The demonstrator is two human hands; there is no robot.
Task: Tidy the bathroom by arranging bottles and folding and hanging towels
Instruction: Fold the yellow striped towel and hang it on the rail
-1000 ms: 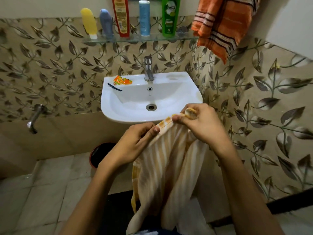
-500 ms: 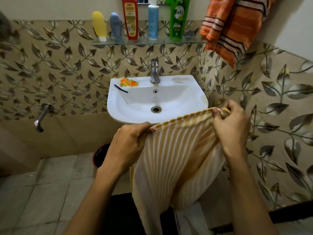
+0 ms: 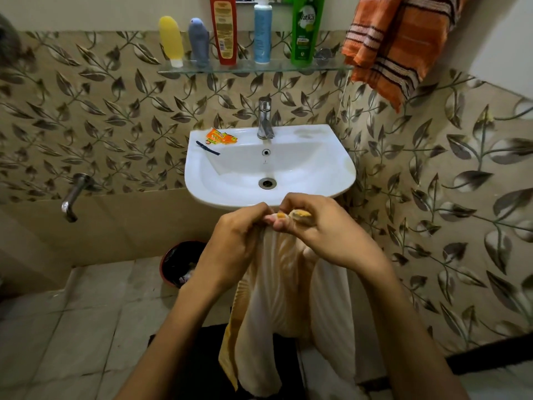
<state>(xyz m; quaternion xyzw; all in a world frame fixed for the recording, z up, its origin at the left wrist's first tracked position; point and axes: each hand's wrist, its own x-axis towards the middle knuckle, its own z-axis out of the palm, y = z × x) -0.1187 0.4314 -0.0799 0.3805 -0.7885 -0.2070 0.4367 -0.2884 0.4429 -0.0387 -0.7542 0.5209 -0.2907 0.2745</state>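
Note:
A yellow-and-white striped towel (image 3: 285,307) hangs down in front of the white sink (image 3: 343,174). My left hand (image 3: 239,243) and my right hand (image 3: 323,232) are close together just below the sink's front rim, both pinching the towel's top edge, its corners bunched between the fingers. On the glass shelf (image 3: 277,66) above stand several bottles: yellow (image 3: 170,40), grey-blue (image 3: 199,41), red (image 3: 224,28), light blue (image 3: 262,33) and green (image 3: 304,28). An orange striped towel (image 3: 395,41) hangs at the upper right.
A chrome faucet (image 3: 264,118) sits on the sink, with orange sachets (image 3: 220,137) and a dark strip (image 3: 207,148) on its left ledge. A wall tap (image 3: 73,196) sticks out at left. A dark red bin (image 3: 180,264) stands on the tiled floor below.
My hands had spread the towel's top edge wide half a second ago; now they have come together, bringing the two corners next to each other so the towel hangs doubled.

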